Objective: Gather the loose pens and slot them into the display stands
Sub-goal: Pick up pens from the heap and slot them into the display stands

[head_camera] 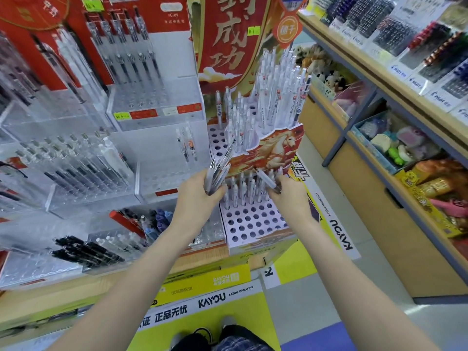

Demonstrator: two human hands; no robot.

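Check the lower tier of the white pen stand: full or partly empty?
Partly empty. On the lower tier, pens stand only in the back rows; the front rows show open holes.

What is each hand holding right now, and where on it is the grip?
Left hand grips a bunch of pens round their lower ends. Right hand pinches a single pen near its lower end.

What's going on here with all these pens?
A person is restocking a shop pen display. The left hand grips a bunch of pens, while the right hand holds a single pen over the lower tier of the holed stand. Many holes there are empty.
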